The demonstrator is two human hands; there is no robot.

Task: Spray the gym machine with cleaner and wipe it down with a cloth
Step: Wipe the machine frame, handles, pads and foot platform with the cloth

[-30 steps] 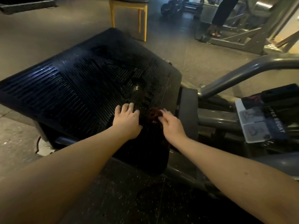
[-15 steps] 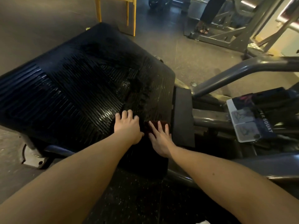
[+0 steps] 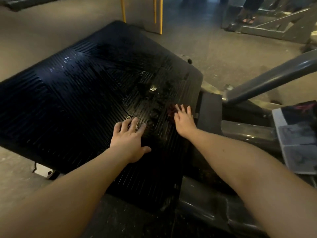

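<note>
Footplate [image 3: 82, 103] black, ribbed, glistening wet near cloth [image 3: 171, 109].

A dull grey concrete floor [image 3: 51, 31] spreads across the room. Two thin yellow metal furniture legs [image 3: 123, 9] stand on it at the far side. To the far right sits a grey steel frame of another machine [image 3: 274, 30], with a person's sandalled feet [image 3: 247, 18] beside it.
</note>
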